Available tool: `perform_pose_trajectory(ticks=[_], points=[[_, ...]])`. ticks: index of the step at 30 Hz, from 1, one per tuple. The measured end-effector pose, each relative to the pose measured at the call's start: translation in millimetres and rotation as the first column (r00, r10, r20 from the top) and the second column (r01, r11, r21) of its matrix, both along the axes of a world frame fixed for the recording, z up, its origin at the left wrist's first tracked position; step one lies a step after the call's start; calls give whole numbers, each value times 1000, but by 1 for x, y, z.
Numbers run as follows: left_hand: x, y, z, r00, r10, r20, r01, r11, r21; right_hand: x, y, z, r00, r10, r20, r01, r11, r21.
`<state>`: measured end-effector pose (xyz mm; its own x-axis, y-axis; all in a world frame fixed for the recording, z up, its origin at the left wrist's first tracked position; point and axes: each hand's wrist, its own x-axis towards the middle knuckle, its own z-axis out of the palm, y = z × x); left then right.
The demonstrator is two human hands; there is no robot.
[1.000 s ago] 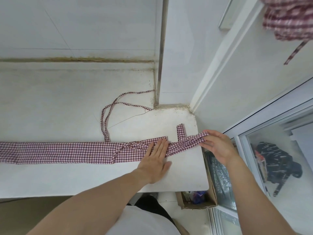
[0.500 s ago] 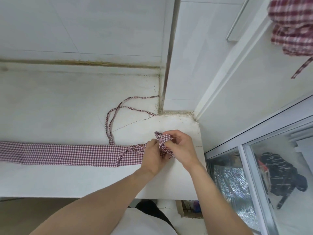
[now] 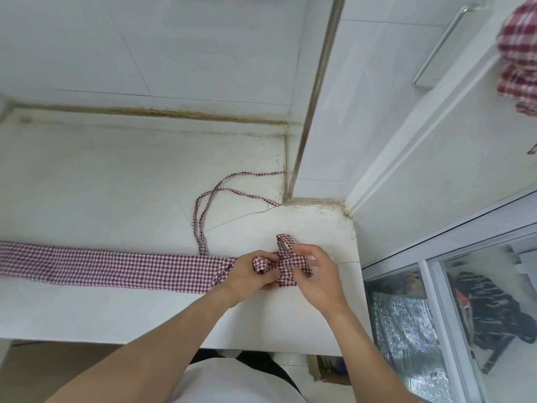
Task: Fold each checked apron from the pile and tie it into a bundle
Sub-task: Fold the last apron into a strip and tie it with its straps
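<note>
Hands, left hand (image 3: 247, 271) and right hand (image 3: 316, 277), apparently rolling apron (image 3: 116, 266) end.

The long folded strip of red-and-white checked apron cloth (image 3: 116, 266) runs out past the picture's edge far from the left hand (image 3: 247, 274), its end unseen, while its near end is bunched under that hand's curled fingers and the right hand (image 3: 316, 274), so the fold there cannot be made out. Up and away from the right hand, a pile of red checked fabric (image 3: 518, 53) is blurred and cut by the frame's edge.
</note>
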<state>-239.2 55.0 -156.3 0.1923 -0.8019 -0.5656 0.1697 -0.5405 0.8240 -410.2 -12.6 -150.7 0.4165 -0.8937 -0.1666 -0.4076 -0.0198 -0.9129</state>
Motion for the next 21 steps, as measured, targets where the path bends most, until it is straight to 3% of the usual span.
perform_pose_trajectory(ticks=[3,7,9,12,16,21], points=[[2,1,0,998,42,41,-42,999,-2,-9,-2,-20,977,97,-188,-124,983,-137],[11,2,-5,938,0,346,8,1000,-23,-10,4,-41,969,51,-243,-103,973,-207],[16,4,-5,834,-83,546,100,995,-2,-9,5,-45,969,26,-245,-81,973,-216],[22,6,-7,600,-226,767,258,963,81,-8,4,-47,962,39,-272,-102,970,-222],[23,3,-9,435,-380,817,375,901,219,-4,-8,-40,930,95,-354,-160,974,-159],[23,-3,-13,394,-458,797,402,866,299,12,-33,-25,903,65,-424,-93,995,-46]])
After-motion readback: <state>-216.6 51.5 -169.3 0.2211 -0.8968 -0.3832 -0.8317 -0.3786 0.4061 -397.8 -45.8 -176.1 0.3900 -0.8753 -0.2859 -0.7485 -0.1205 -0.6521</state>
